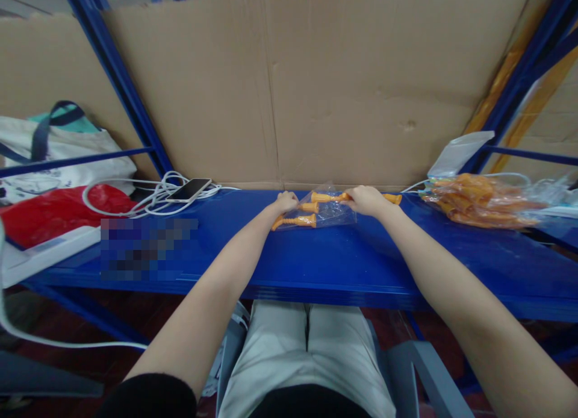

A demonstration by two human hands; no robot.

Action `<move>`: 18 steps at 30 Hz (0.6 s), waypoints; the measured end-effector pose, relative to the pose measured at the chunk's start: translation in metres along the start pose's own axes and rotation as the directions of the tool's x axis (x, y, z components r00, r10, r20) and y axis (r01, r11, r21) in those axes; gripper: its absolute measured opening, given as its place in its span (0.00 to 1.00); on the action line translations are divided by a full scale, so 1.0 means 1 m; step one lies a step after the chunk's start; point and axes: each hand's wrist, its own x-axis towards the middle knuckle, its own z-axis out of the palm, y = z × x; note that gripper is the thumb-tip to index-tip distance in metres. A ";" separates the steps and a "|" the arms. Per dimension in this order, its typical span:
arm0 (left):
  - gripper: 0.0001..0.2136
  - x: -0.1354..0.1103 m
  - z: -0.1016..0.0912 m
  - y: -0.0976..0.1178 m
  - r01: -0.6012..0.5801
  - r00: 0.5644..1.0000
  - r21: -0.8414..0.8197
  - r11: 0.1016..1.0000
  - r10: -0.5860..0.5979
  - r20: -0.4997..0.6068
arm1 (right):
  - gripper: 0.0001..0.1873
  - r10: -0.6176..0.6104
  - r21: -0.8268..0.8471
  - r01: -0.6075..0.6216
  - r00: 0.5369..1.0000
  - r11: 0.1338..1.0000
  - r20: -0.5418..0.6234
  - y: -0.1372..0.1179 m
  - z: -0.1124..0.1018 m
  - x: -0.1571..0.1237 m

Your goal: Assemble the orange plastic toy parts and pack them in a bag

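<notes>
Clear bag (336,216) lies flat on the blue table (334,261), at twelve o'clock from the wearer, with orange pieces (307,221) on its nine o'clock side. Left hand (285,202): fingers curled at the bag's ten o'clock edge; grip on the film cannot be determined. Right hand (363,201): fingers bent, nearly together, at an orange end near one o'clock; hold partly hidden. Phone (189,190) sits at ten o'clock; bagged orange heap (478,201) at two.

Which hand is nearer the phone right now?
Left. The left hand is to the right of the phone, at the clear bag's left end; the right hand is farther off, at its right end.
</notes>
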 end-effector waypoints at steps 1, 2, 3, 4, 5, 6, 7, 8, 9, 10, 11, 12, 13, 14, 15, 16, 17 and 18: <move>0.08 0.000 -0.001 -0.001 -0.002 1.000 -0.018 1.000 0.002 0.001 | 0.19 -0.005 0.015 0.005 1.000 1.000 0.002 0.001 -0.001 0.000; 0.07 -0.001 -0.002 -0.003 -0.001 1.000 -0.040 0.999 0.001 0.007 | 0.18 -0.008 0.030 0.008 1.000 1.000 0.001 0.001 -0.001 0.000; 0.06 -0.002 -0.003 -0.004 0.003 1.000 -0.063 0.998 -0.002 0.015 | 0.18 -0.010 0.042 0.010 1.000 0.999 -0.001 0.001 -0.001 0.000; 0.05 -0.003 -0.003 -0.005 0.009 1.000 -0.086 0.996 -0.007 0.021 | 0.17 -0.011 0.050 0.011 1.000 0.999 -0.005 0.001 -0.001 0.000; 0.05 -0.003 -0.004 -0.007 0.014 1.000 -0.107 0.994 -0.012 0.022 | 0.17 -0.008 0.051 0.009 1.000 0.999 -0.009 0.001 -0.001 0.001; 0.06 -0.004 -0.004 -0.008 0.015 1.000 -0.128 0.992 -0.013 0.018 | 0.17 -0.003 0.046 0.004 1.000 0.999 -0.013 0.000 0.000 0.001; 0.06 -0.005 -0.004 -0.008 0.013 1.000 -0.147 0.989 -0.012 0.006 | 0.17 0.004 0.038 -0.004 1.000 0.999 -0.016 -0.001 0.000 0.001; 0.06 -0.006 -0.004 -0.009 0.005 1.000 -0.164 0.986 -0.007 -0.009 | 0.18 0.011 0.027 -0.011 1.000 1.000 -0.017 -0.002 0.000 0.001; 0.06 -0.006 -0.004 -0.009 -0.001 1.000 -0.175 0.985 -0.003 -0.023 | 0.18 0.016 0.017 -0.016 1.000 1.000 -0.017 -0.003 0.000 0.001; 0.07 -0.007 -0.003 -0.008 -0.004 0.999 -0.179 0.984 -0.003 -0.036 | 0.19 0.020 0.009 -0.020 1.000 1.000 -0.016 -0.005 0.000 0.001; 0.07 -0.007 -0.003 -0.008 0.001 0.999 -0.173 0.985 -0.010 -0.050 | 0.19 0.020 0.002 -0.020 1.000 1.000 -0.013 -0.007 0.000 0.000; 0.07 -0.007 -0.003 -0.007 0.014 0.998 -0.159 0.987 -0.024 -0.064 | 0.20 0.018 -0.003 -0.018 1.000 1.000 -0.008 -0.008 0.000 0.000; 0.06 -0.007 -0.003 -0.006 0.031 0.996 -0.141 0.989 -0.042 -0.078 | 0.20 0.015 -0.006 -0.015 1.000 1.000 -0.002 -0.009 0.000 0.000; 0.06 -0.007 -0.003 -0.006 0.049 0.994 -0.126 0.991 -0.060 -0.092 | 0.20 0.009 -0.007 -0.009 1.000 1.000 0.003 -0.010 0.000 -0.001; 0.06 -0.006 -0.003 -0.005 0.063 0.992 -0.113 0.992 -0.075 -0.104 | 0.20 0.000 -0.006 0.000 1.000 1.000 0.006 -0.011 0.000 -0.001; 0.06 -0.005 -0.003 -0.004 0.071 0.990 -0.107 0.992 -0.084 -0.116 | 0.20 -0.009 -0.003 0.009 1.000 1.000 0.008 -0.012 0.000 -0.001; 0.07 -0.005 -0.003 -0.004 0.076 0.988 -0.106 0.992 -0.089 -0.127 | 0.21 -0.018 0.001 0.018 1.000 1.000 0.008 -0.012 0.001 -0.001; 0.07 -0.004 -0.003 -0.004 0.077 0.986 -0.106 0.991 -0.091 -0.139 | 0.22 -0.025 0.004 0.025 1.000 1.000 0.005 -0.013 0.001 -0.001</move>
